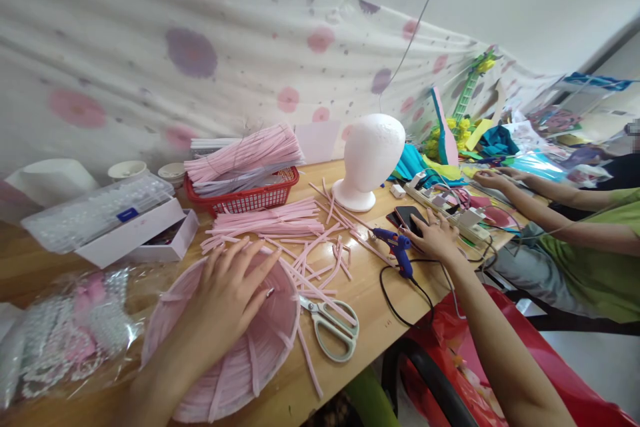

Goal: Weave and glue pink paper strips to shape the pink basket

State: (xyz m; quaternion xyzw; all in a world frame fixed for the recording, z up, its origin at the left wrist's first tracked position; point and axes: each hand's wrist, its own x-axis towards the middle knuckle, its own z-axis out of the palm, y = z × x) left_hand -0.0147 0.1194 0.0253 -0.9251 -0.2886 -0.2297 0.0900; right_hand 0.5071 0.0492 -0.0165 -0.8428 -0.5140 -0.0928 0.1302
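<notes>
A round, bowl-shaped pink piece point(235, 380) built from fuzzy strips lies hollow side up at the table's front. My left hand point(233, 290) rests over its far rim with the fingers spread, not gripping. Farther right, my right hand point(434, 235) touches a dark smartphone point(410, 219), its fingers stretched out over the phone's edge. Beside that thumb lies a blue hot glue gun point(397, 250) with a black cord. Between the hands are pale-handled scissors point(333, 328) and scattered pink pipe cleaners point(320, 260).
A white foam head point(373, 153) stands at the back. Behind the pink piece is a red basket point(245, 199) of pipe cleaner bundles. Left are a clear bead case point(95, 213) and bagged beads point(75, 333). A power strip point(450, 213) and a co-worker's arms point(575, 203) are right.
</notes>
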